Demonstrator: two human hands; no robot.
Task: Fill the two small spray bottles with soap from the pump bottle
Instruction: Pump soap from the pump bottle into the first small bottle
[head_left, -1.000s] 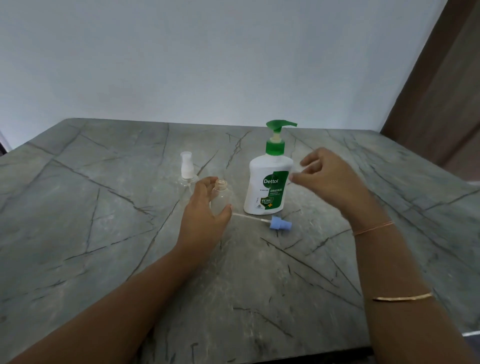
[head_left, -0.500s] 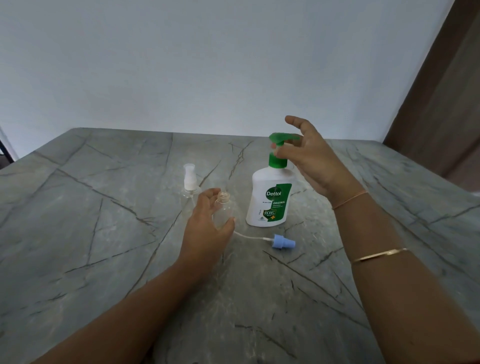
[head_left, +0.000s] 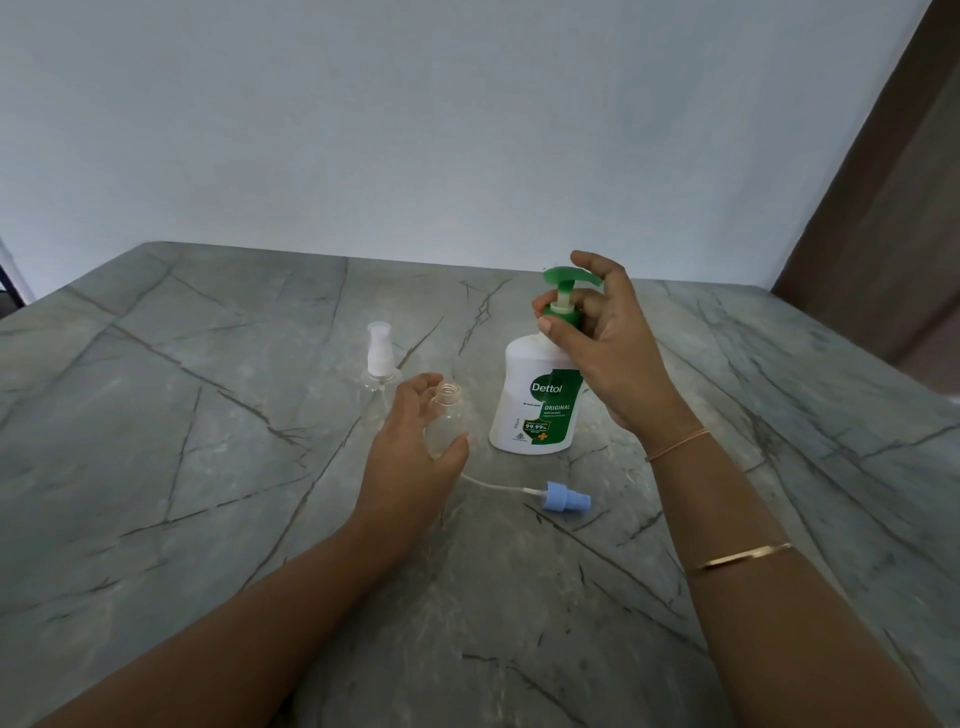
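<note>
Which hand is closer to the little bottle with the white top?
Left. The left hand holds the open bottle just beside the white-topped bottle; the right hand is farther off, gripping the pump bottle by its green neck.

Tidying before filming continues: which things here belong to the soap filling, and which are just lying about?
In the job: Dettol pump bottle (right hand grips it); open spray bottle (left hand holds it); capped spray bottle; blue spray head.
Not in it: marble table; gold bangle; thread bracelet.
</note>
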